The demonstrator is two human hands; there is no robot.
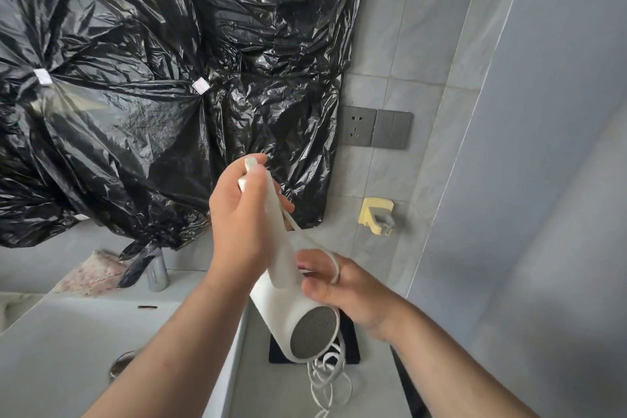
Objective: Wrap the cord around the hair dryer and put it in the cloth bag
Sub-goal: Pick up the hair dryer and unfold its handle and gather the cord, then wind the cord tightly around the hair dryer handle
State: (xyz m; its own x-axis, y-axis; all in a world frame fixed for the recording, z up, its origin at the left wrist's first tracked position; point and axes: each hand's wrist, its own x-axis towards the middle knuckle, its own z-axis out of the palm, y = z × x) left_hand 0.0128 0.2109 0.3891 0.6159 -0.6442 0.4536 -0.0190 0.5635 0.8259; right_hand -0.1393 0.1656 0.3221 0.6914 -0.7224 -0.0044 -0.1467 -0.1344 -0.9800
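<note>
A white hair dryer (288,316) with a grey mesh rear grille is held in mid-air above the counter. My left hand (241,214) grips its handle, which points up and away. My right hand (349,292) is beside the dryer's body, with the white cord (334,261) looped over its fingers and pinched. The rest of the cord (327,380) hangs in loose coils below the dryer. A black cloth bag (349,343) lies flat on the counter under the dryer, mostly hidden.
A white sink basin (84,332) with a chrome faucet (156,271) is at the left. Black plastic sheeting (152,78) covers the wall. A grey wall socket (359,125) and a yellow wall holder (376,215) are on the tiles at right.
</note>
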